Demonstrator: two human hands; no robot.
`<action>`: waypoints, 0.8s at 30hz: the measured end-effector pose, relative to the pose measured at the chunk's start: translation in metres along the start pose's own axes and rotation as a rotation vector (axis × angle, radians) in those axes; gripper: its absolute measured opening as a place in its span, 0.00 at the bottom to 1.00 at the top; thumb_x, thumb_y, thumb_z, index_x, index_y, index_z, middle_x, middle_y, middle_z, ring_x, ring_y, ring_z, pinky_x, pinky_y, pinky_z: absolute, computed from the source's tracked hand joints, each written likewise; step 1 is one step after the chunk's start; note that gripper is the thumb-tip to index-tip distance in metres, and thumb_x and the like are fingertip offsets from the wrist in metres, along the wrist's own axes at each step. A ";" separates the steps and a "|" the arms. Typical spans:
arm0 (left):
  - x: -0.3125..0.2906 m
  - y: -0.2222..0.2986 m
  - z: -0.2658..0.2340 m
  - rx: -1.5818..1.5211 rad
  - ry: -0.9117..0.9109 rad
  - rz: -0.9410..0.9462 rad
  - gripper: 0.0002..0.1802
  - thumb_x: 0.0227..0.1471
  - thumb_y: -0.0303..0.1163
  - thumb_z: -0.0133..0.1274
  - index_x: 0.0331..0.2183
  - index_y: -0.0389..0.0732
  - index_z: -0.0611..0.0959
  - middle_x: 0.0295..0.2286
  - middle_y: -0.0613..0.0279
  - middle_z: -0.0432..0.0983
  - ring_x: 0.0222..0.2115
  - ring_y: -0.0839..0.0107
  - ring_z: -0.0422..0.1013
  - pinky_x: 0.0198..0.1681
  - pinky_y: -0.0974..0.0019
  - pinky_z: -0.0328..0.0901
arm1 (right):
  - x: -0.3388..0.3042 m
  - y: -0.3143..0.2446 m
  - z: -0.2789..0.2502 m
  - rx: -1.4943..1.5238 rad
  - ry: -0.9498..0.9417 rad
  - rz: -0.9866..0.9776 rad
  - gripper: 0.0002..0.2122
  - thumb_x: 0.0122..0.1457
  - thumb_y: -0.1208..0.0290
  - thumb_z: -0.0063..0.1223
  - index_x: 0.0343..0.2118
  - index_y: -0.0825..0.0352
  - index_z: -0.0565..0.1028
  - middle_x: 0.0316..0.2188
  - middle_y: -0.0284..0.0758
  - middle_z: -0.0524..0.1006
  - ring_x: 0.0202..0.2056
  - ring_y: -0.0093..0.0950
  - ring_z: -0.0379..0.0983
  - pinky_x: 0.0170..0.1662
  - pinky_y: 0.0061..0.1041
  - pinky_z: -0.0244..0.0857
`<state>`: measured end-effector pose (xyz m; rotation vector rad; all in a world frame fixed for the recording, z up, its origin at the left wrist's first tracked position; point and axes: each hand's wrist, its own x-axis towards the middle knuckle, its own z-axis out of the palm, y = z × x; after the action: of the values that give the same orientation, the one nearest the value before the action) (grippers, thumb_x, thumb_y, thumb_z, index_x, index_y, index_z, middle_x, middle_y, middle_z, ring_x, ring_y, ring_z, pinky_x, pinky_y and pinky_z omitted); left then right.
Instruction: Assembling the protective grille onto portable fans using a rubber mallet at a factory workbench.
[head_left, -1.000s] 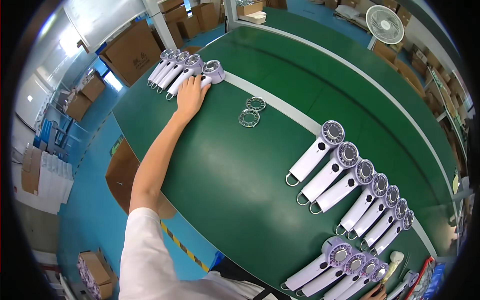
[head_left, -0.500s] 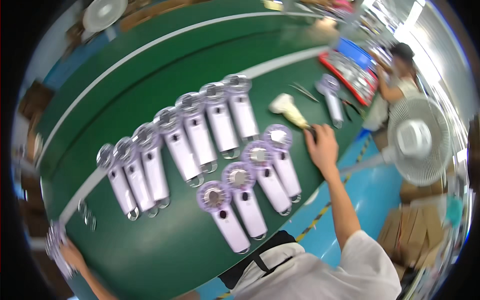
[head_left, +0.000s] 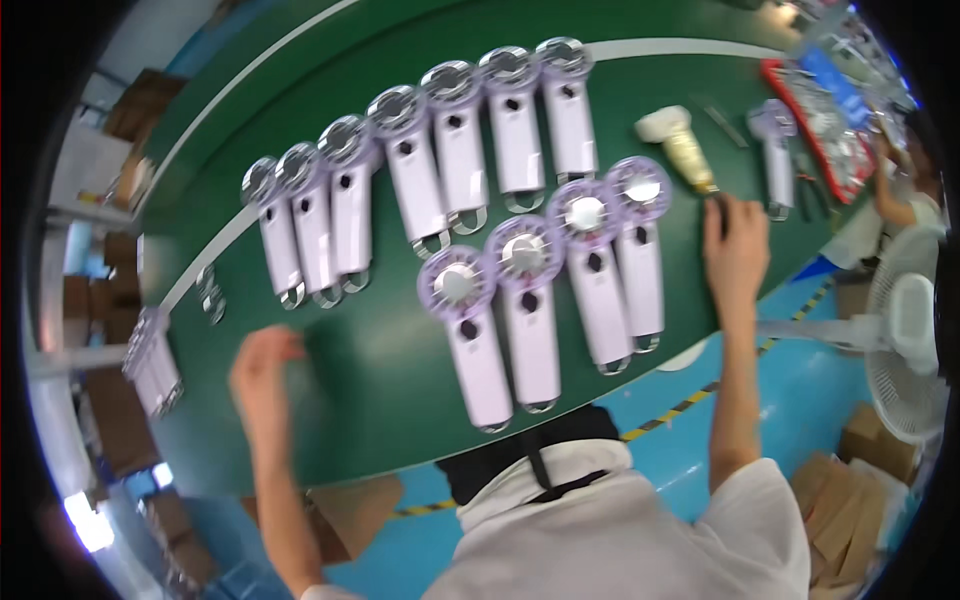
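My right hand [head_left: 738, 245] rests at the right of the table, its fingers closed around the dark end of a brush-like tool. The tool has a cream, bulky head and a yellowish neck [head_left: 685, 155]; its exact kind is unclear. Over the left part of the table is my left hand [head_left: 265, 370], slightly blurred, with no object visible in it. Several pale lilac handheld fans [head_left: 480, 375] with round silver-centred heads lie nearest my body. Beyond them, a slanting row of similar fans [head_left: 415, 190] runs across the table, their wire loops toward me.
At the far left edge lies a cluster of lilac fans [head_left: 155, 365], near some small shiny rings [head_left: 210, 295]. To the right are one more fan [head_left: 778, 160], tweezers [head_left: 727, 127], dark pliers [head_left: 812, 187] and a red tray [head_left: 775, 85] of parts. A white standing fan [head_left: 908, 315] and another person are beyond.
My left hand has moved right, away from the fan cluster at the left edge. My right hand stays on the brush-like tool. The whole view has shifted and turned.
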<state>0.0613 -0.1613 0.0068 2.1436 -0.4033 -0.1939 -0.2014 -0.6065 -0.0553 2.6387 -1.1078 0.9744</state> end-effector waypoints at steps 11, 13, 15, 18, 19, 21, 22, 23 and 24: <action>-0.041 0.063 0.133 0.342 -0.264 0.333 0.27 0.50 0.46 0.62 0.39 0.31 0.77 0.33 0.49 0.67 0.35 0.50 0.66 0.40 0.55 0.63 | 0.001 -0.007 0.007 0.009 0.004 -0.011 0.11 0.59 0.65 0.56 0.40 0.66 0.77 0.33 0.38 0.72 0.36 0.37 0.71 0.37 0.36 0.68; -0.039 0.063 0.133 0.179 -0.265 0.346 0.22 0.50 0.39 0.61 0.40 0.32 0.77 0.35 0.49 0.68 0.37 0.52 0.67 0.41 0.56 0.63 | 0.001 -0.011 0.006 0.023 -0.001 0.008 0.10 0.57 0.66 0.57 0.38 0.66 0.77 0.33 0.39 0.72 0.36 0.39 0.71 0.36 0.36 0.68; -0.035 0.058 0.129 0.141 -0.287 0.303 0.20 0.51 0.36 0.61 0.41 0.33 0.77 0.35 0.51 0.67 0.37 0.54 0.67 0.41 0.58 0.63 | 0.001 -0.007 0.003 0.036 0.009 0.005 0.10 0.56 0.66 0.59 0.37 0.66 0.77 0.32 0.40 0.72 0.35 0.39 0.70 0.36 0.36 0.68; -0.028 0.039 0.119 -0.052 -0.290 0.210 0.22 0.54 0.35 0.59 0.46 0.34 0.74 0.40 0.56 0.71 0.38 0.64 0.69 0.44 0.62 0.63 | -0.001 -0.006 0.008 0.115 0.051 -0.016 0.11 0.54 0.67 0.61 0.37 0.68 0.77 0.31 0.40 0.70 0.35 0.39 0.70 0.37 0.35 0.66; -0.028 0.047 0.110 -0.087 -0.358 0.017 0.22 0.56 0.36 0.58 0.48 0.35 0.73 0.39 0.58 0.74 0.38 0.70 0.69 0.44 0.66 0.63 | -0.001 -0.004 0.007 0.134 0.106 0.004 0.10 0.53 0.70 0.62 0.36 0.68 0.77 0.32 0.40 0.70 0.34 0.38 0.69 0.36 0.35 0.66; -0.022 0.028 0.096 -0.154 -0.335 -0.057 0.22 0.58 0.36 0.54 0.49 0.35 0.70 0.34 0.56 0.74 0.30 0.71 0.71 0.35 0.69 0.67 | 0.005 -0.005 -0.003 0.172 0.211 -0.004 0.09 0.53 0.72 0.62 0.36 0.68 0.77 0.32 0.40 0.71 0.34 0.38 0.69 0.36 0.35 0.65; -0.024 0.037 0.091 -0.327 -0.401 -0.127 0.21 0.59 0.35 0.52 0.50 0.36 0.68 0.32 0.54 0.74 0.25 0.71 0.72 0.30 0.69 0.67 | 0.008 -0.008 -0.006 0.236 0.292 -0.030 0.09 0.53 0.73 0.62 0.36 0.68 0.77 0.33 0.40 0.71 0.34 0.38 0.70 0.36 0.34 0.65; -0.026 0.046 0.087 -0.499 -0.468 -0.197 0.21 0.60 0.35 0.50 0.50 0.36 0.66 0.31 0.52 0.74 0.21 0.71 0.72 0.24 0.70 0.67 | 0.012 -0.021 -0.018 0.332 0.303 -0.039 0.08 0.52 0.76 0.61 0.35 0.68 0.77 0.33 0.40 0.73 0.35 0.38 0.70 0.37 0.34 0.65; -0.026 0.041 0.094 -0.550 -0.394 -0.144 0.18 0.61 0.37 0.48 0.46 0.37 0.65 0.25 0.54 0.73 0.12 0.69 0.68 0.13 0.69 0.64 | 0.015 -0.042 -0.026 0.530 0.259 0.020 0.08 0.52 0.77 0.61 0.35 0.68 0.77 0.33 0.41 0.73 0.35 0.38 0.71 0.37 0.35 0.66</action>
<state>0.0012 -0.2464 -0.0131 1.5842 -0.3664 -0.7301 -0.1789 -0.5765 -0.0199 2.7549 -0.9146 1.7646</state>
